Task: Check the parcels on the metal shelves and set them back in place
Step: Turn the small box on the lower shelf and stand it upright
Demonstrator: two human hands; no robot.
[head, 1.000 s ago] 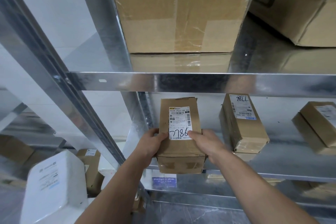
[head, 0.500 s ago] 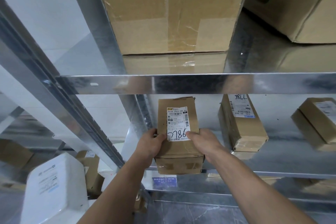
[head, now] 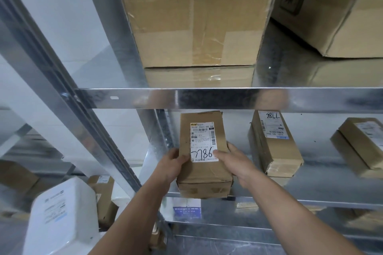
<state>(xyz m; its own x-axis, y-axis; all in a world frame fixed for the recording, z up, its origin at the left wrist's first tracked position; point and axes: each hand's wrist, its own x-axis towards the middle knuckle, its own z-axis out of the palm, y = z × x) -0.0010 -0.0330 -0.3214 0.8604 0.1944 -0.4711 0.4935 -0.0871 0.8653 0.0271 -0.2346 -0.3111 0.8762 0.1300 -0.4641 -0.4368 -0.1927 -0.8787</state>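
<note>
A small brown cardboard parcel (head: 204, 174) with a white label marked 7786 sits at the left end of the middle metal shelf (head: 310, 201), its near end over the shelf's front edge. My left hand (head: 171, 164) grips its left side, thumb on top. My right hand (head: 236, 161) holds its right side, thumb lying on the label's lower corner. To the right lies a second parcel (head: 275, 147), its label upside down, and a third parcel (head: 360, 145) near the frame's right edge.
Two large cardboard boxes (head: 192, 16) (head: 339, 6) fill the upper shelf behind its front beam (head: 228, 98). A slanted metal upright (head: 68, 97) runs down the left. White parcels (head: 62, 217) and small boxes sit lower left; a lower shelf (head: 269, 232) lies below.
Both hands stay on the 7786 parcel; it has shifted only slightly on the shelf. The view has tilted a little.
</note>
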